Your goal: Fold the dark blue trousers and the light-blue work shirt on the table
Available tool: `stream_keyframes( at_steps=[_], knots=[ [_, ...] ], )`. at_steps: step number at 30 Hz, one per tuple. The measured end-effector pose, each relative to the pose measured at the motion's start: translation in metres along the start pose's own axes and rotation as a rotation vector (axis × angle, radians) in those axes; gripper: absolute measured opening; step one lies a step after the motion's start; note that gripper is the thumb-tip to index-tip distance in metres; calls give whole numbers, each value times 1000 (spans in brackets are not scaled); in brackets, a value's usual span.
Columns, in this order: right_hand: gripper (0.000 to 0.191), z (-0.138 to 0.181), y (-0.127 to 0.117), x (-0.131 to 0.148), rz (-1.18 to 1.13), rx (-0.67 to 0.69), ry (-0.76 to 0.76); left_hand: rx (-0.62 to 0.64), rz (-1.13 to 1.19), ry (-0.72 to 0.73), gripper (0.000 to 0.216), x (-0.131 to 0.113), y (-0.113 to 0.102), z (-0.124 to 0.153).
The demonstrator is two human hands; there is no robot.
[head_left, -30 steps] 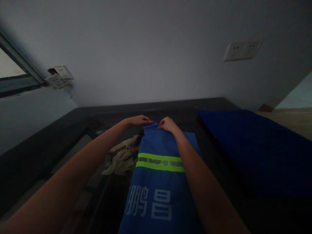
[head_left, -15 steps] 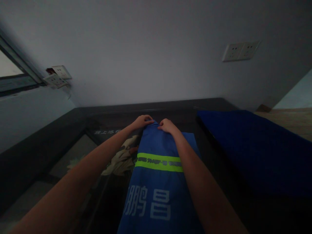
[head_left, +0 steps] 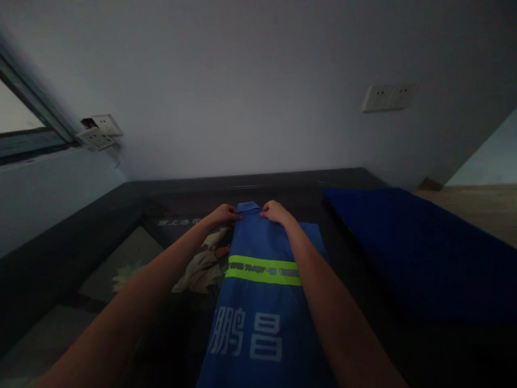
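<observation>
A blue work jacket [head_left: 258,299] with a yellow-green reflective stripe and large pale characters lies lengthwise before me, its lower end running out of the picture. Its collar [head_left: 247,207] is at the far end, between my hands. My left hand [head_left: 226,214] pinches the jacket's edge at the collar's left side. On the collar's right side, my right hand [head_left: 274,210] has its fingers closed on the fabric. Part of the jacket's right side is hidden by my right forearm. A further flap of blue cloth shows beyond that forearm.
Beneath the jacket is a dark, patterned surface [head_left: 181,196] with a raised edge along the wall. A dark blue flat pad or folded cloth [head_left: 420,248] lies on the right. Wall sockets [head_left: 390,97] are at the right, and loose ones [head_left: 97,138] hang by the window.
My left hand has moved slightly left and nearer to me along the collar. The collar now shows flatter and wider between my hands. The view has shifted a little.
</observation>
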State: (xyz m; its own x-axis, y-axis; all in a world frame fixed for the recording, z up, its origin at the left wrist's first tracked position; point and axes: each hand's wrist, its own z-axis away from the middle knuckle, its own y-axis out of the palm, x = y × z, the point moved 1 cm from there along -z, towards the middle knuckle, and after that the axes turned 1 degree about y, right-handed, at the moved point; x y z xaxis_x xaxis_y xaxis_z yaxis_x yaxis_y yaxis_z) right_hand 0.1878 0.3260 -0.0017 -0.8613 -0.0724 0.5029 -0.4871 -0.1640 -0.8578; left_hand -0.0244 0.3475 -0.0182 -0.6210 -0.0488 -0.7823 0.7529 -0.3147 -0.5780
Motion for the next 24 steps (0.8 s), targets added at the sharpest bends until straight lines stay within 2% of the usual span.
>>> stream_keyframes(
  at_steps=[6,12,15,17,19,21,24],
  knots=[
    [26,1,7,10,104,-45,23,-202,-254,29,28,-3,-1,-5],
    [24,11,10,23,193,-108,-32,-361,-443,24,50,-10,4,3],
    [34,29,0,21,219,-176,-75,-398,-502,13,60,-14,11,11],
    [40,45,-15,12,221,-240,-63,-425,-533,6,68,-17,15,19],
    [38,64,-34,-4,213,-287,22,-483,-605,23,71,-22,18,31],
    [35,85,-53,-26,209,-285,146,-526,-713,97,63,-28,23,46],
    [36,117,-72,-57,200,-209,283,-470,-836,270,45,-35,32,70]
  ],
)
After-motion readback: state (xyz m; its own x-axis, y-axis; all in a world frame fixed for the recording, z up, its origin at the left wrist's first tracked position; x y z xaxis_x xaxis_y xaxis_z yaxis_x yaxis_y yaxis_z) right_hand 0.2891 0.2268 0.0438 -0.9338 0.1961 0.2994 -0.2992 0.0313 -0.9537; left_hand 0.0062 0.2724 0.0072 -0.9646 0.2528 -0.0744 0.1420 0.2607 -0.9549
